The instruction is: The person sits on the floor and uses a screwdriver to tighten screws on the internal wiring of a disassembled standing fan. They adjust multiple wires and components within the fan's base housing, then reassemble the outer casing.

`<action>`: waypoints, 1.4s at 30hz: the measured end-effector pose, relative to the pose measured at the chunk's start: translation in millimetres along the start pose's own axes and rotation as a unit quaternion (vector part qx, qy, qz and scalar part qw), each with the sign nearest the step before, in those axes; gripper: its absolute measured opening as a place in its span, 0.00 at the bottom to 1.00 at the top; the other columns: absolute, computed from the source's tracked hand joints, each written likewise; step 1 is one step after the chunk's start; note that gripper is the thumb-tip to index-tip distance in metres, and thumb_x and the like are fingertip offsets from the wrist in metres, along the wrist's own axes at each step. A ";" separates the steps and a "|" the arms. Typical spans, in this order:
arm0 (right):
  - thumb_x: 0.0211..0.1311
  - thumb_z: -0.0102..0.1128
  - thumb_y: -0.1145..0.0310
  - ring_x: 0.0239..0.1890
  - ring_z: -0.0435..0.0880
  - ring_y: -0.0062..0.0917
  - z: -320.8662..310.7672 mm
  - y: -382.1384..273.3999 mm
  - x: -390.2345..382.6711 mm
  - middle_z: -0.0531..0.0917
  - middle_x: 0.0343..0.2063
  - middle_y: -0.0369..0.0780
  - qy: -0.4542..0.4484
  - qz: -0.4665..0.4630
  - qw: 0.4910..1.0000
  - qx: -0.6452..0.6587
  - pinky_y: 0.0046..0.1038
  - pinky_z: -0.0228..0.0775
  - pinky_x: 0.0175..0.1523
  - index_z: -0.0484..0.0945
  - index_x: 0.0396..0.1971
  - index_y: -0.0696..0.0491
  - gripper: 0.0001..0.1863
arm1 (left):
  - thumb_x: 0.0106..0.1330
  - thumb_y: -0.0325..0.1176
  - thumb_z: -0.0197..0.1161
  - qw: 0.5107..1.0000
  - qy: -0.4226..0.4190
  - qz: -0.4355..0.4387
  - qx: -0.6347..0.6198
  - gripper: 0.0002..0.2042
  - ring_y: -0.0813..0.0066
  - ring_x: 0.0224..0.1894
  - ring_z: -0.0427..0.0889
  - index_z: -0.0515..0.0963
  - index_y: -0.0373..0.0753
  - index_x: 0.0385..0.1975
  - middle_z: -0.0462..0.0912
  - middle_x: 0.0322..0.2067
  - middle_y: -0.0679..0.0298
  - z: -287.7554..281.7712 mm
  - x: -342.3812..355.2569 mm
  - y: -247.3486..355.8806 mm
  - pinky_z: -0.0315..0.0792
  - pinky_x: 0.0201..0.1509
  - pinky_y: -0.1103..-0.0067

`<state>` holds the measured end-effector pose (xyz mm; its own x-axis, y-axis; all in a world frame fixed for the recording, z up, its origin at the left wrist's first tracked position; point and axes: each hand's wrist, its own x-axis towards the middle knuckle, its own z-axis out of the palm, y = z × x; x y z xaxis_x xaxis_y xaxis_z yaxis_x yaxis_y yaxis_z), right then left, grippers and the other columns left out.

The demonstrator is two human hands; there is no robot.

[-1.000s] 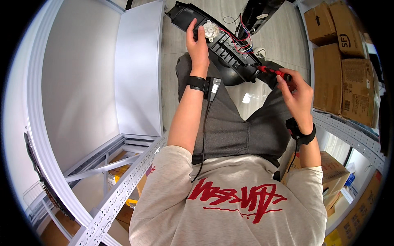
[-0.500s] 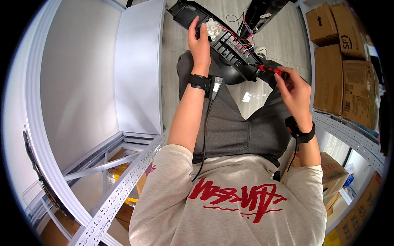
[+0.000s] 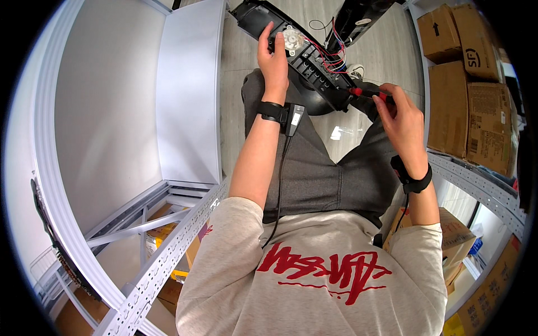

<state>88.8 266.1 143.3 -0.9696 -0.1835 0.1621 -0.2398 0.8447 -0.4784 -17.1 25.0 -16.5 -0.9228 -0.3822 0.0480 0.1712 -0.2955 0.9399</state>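
Observation:
A long black plastic housing [image 3: 255,27] lies slanted across the far middle, just beyond my knees. A round whitish motor-like part [image 3: 292,40] is mounted on it, with red, white and blue wires [image 3: 334,66] running to its right. My left hand [image 3: 273,67] grips the housing's near edge beside that round part, its fingers lying along the surface. In my right hand [image 3: 402,117] is a red and black screwdriver [image 3: 356,91], pointing left at the housing's right end. Its tip is too small to make out against the black plastic.
Beyond the housing stands a black column [image 3: 358,25], with the wires leading toward it. A black rounded base [image 3: 316,102] shows under the housing. Cardboard boxes [image 3: 448,109] fill the shelf at right; a white panel [image 3: 189,95] and metal shelf frame [image 3: 151,283] flank my left.
My right hand has shifted slightly upward, its fingers now placed differently around the screwdriver handle. The screwdriver lies a little flatter. My left hand and the housing are almost unmoved.

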 end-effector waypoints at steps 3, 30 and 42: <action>0.64 0.68 0.66 0.24 0.84 0.35 -2.1 -1.6 -1.2 0.84 0.29 0.44 -0.008 -0.013 1.000 0.021 0.32 0.75 0.30 0.77 0.42 0.54 0.12 | 0.75 0.35 0.60 1.000 0.000 0.006 -0.008 0.21 0.83 0.47 0.74 0.71 0.40 0.66 0.77 0.54 0.66 0.3 1.0 -2.3 0.70 0.50 0.84; 0.66 0.66 0.59 0.27 0.85 0.43 -1.5 0.0 1.4 0.85 0.26 0.45 -0.026 -0.038 0.996 -0.082 0.39 0.75 0.30 0.75 0.35 0.56 0.15 | 0.74 0.34 0.61 1.000 -0.004 0.027 0.014 0.22 0.81 0.50 0.74 0.71 0.38 0.66 0.77 0.56 0.66 0.8 0.7 -1.8 0.69 0.55 0.82; 0.67 0.64 0.56 0.26 0.84 0.43 2.6 2.9 1.9 0.83 0.23 0.44 -0.032 -0.034 0.994 -0.097 0.40 0.74 0.30 0.75 0.33 0.56 0.17 | 0.74 0.34 0.61 0.999 -0.001 0.032 0.031 0.22 0.81 0.50 0.75 0.71 0.38 0.66 0.77 0.56 0.66 0.8 0.8 -2.5 0.69 0.55 0.82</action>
<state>86.1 267.0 140.0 -0.9542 -0.2691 0.1305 -0.2964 0.9095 -0.2917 -18.6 26.1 -18.5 -0.9113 -0.3971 0.1088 0.2076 -0.2149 0.9543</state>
